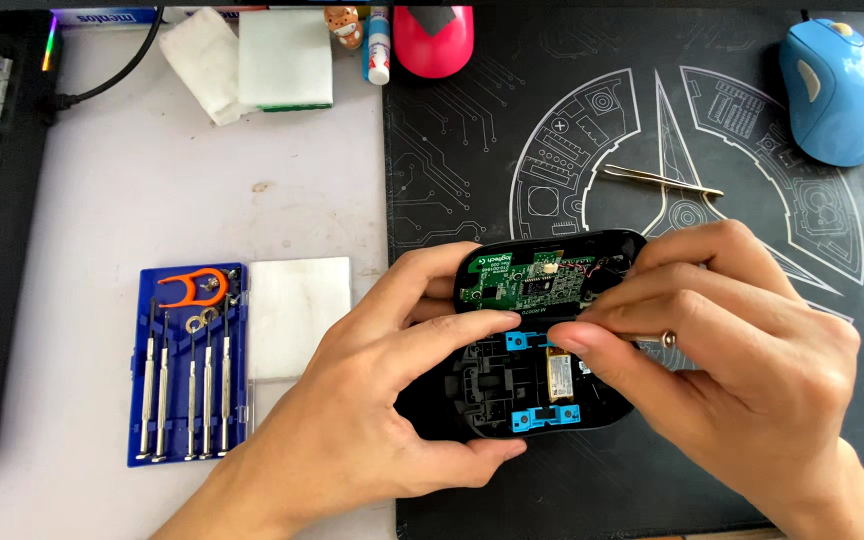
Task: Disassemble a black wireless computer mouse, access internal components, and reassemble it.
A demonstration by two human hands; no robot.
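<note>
Two hands on opened black mouse shell (542, 400): left hand (372, 400) clamping near-left edge, right hand (742, 350) pinching by green circuit board (527, 280); slip could likely snap thin wires.

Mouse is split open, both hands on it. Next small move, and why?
Probably ease the top shell a little further off the base. The left hand steadies it, the right hand pinches at the seam, and a thin red wire shows near it.

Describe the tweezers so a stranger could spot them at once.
Start at the black desk mat with white circuit-style line art. Above the opened black mouse, left of the blue mouse, lie the tweezers: the only thin, metal thing on the mat.
</note>
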